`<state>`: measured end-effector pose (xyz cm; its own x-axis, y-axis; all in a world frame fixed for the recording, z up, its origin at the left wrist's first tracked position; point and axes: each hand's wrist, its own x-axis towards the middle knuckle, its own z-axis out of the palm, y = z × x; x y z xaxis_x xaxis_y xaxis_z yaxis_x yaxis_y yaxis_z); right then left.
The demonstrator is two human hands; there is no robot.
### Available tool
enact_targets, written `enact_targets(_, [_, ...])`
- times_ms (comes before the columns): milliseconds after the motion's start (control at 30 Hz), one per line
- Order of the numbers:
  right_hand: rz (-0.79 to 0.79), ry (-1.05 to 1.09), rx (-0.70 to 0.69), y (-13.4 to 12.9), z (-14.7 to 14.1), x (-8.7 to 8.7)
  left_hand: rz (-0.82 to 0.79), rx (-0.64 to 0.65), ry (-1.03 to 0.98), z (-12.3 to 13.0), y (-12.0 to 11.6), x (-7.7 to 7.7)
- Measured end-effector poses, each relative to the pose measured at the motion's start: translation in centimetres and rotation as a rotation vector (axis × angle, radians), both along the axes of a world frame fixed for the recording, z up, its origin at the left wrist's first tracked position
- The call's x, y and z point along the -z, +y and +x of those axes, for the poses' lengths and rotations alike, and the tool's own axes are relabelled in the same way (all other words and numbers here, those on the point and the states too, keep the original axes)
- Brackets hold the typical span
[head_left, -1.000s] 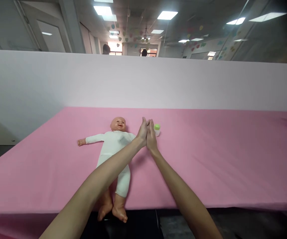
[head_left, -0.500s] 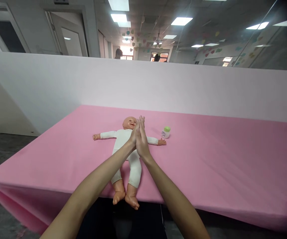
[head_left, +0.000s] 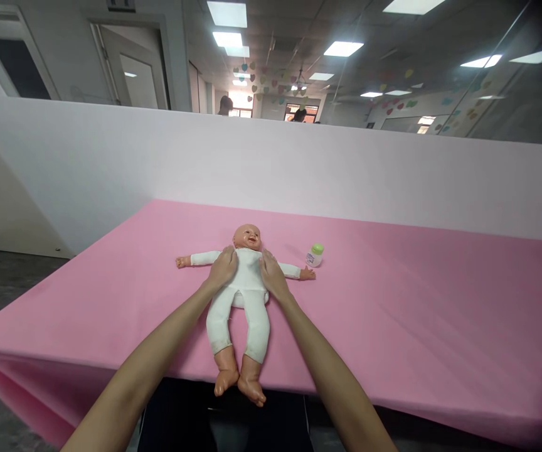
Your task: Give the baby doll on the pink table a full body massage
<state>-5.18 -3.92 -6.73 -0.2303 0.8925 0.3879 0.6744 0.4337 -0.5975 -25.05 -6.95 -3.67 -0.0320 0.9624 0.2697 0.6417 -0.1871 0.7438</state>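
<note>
- Head view: left hand [head_left: 223,266] and right hand [head_left: 273,275], palms together half a second ago, now parted onto both chest sides of doll [head_left: 249,271]; contact seems begun.
- Fingers [head_left: 229,253] lightly curved, no visible grip.
- Doll on counter [head_left: 393,314], feet past front edge; jar [head_left: 315,257] nearer back edge.

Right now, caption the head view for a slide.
Left hand and right hand flank a doll's chest, green-lidded jar nearby on pink cloth.

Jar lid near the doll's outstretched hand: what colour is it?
The lid is light green; the head view shows it best.
</note>
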Motion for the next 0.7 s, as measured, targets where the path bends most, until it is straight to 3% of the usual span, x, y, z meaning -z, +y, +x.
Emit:
enact_targets(200, [0.012,-0.133,-0.030,0.2,0.8,0.9,-0.110,0.027,0.234,-0.7,1.3,1.6])
enact_targets(333, [0.062,-0.345,0.066,0.4,3.1,1.5,-0.129,0.005,0.421,-2.4,1.2,2.0])
enact_targets(500, [0.190,-0.557,0.189,0.4,5.8,2.7,-0.020,-0.090,0.667,-5.6,0.6,3.1])
enact_targets(700, [0.252,-0.590,0.265,0.0,7.6,2.8,0.097,-0.185,0.739,-8.0,-0.4,4.4])
